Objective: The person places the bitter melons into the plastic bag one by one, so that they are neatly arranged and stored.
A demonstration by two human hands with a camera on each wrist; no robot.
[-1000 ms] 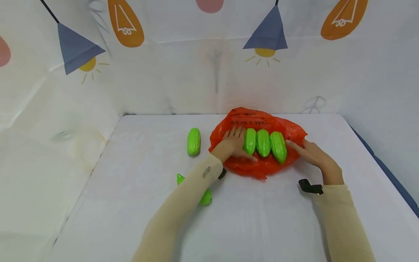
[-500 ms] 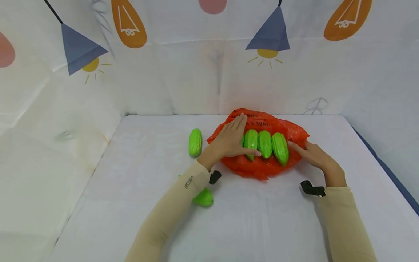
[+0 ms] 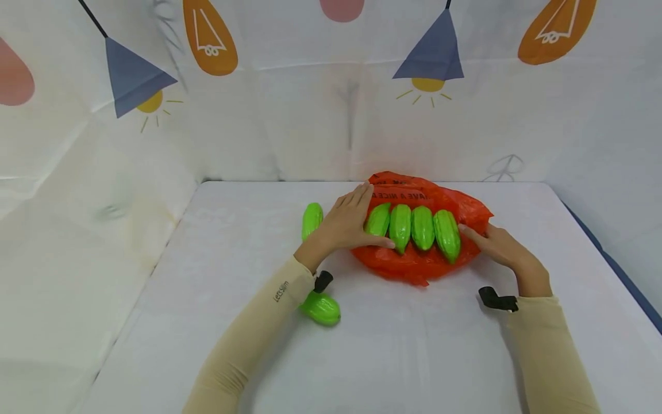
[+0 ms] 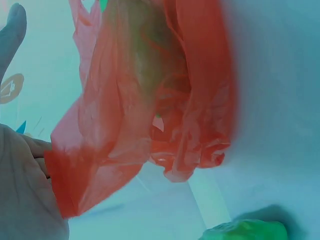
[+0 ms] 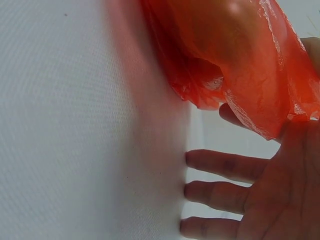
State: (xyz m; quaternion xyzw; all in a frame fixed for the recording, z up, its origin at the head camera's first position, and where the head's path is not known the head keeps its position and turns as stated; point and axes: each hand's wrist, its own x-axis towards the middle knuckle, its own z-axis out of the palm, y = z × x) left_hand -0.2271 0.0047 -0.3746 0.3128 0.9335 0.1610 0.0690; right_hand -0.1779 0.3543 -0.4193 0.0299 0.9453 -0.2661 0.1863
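Observation:
A red plastic bag [image 3: 393, 267] with dark print lies spread at the back of the table. Several ridged green fruits [image 3: 423, 227] sit in a row in its opening. My left hand [image 3: 341, 224] is at the bag's left edge, fingers straight and thumb apart, near the leftmost fruit. At the right end, my right hand [image 3: 509, 250] pinches the bag's edge between thumb and forefinger. In the right wrist view, the other fingers [image 5: 220, 196] extend below the bag [image 5: 255, 75]. Through the bag [image 4: 110, 135] in the left wrist view, a fruit shows dimly.
One more green fruit [image 3: 312, 217] lies left of the bag, partly behind the left hand. Another green fruit [image 3: 323, 309] is nearer the front, partly covered by the left sleeve [image 3: 258, 328]. A white printed sheet [image 3: 305, 115] hangs behind the table [image 3: 393, 356].
My left hand has drawn back leftward from over the bag, uncovering the leftmost fruit in the row. The right hand stays at the bag's right end.

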